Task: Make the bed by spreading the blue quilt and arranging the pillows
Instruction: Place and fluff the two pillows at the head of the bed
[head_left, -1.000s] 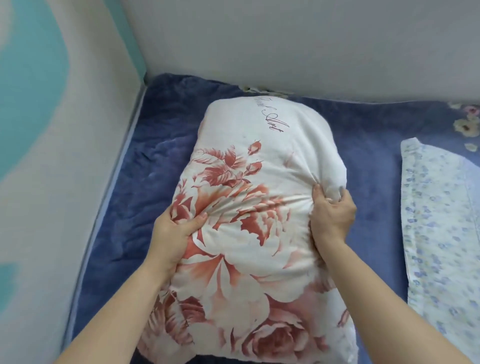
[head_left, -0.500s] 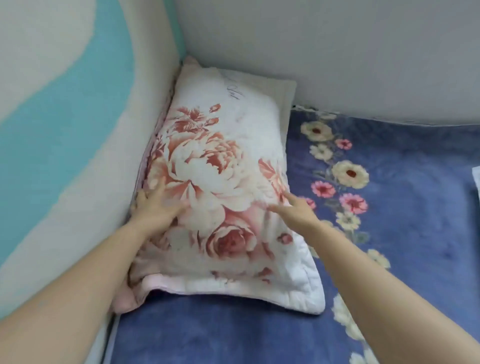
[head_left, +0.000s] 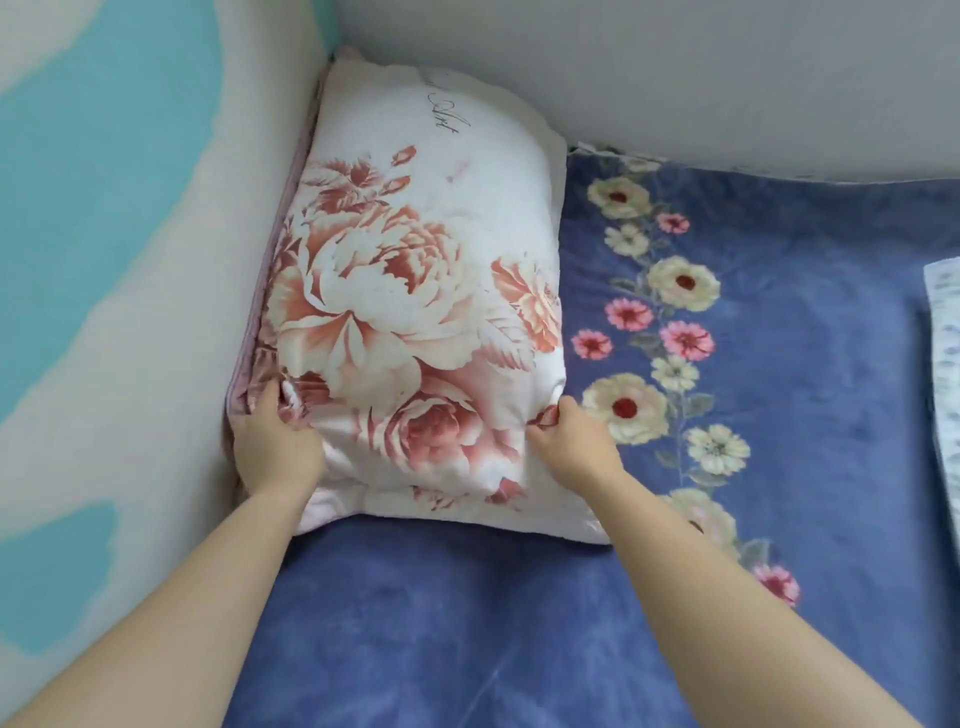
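A white pillow (head_left: 415, 312) with big pink flowers is seen in the upper middle of the frame, pushed into the corner where the blue and white wall (head_left: 130, 234) meets the grey wall (head_left: 675, 78). Its lower left corner is pinched by the left hand (head_left: 275, 441), and its lower right corner is gripped by the closed fingers of the right hand (head_left: 571, 441). The blue quilt (head_left: 779, 415) with small flowers is spread flat under it, and another pale cloth (head_left: 945, 332) is seen at the right edge.

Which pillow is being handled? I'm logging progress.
The peony-print pillow in the wall corner, gripped by both hands; the blue-speckled one lies untouched at the right edge.
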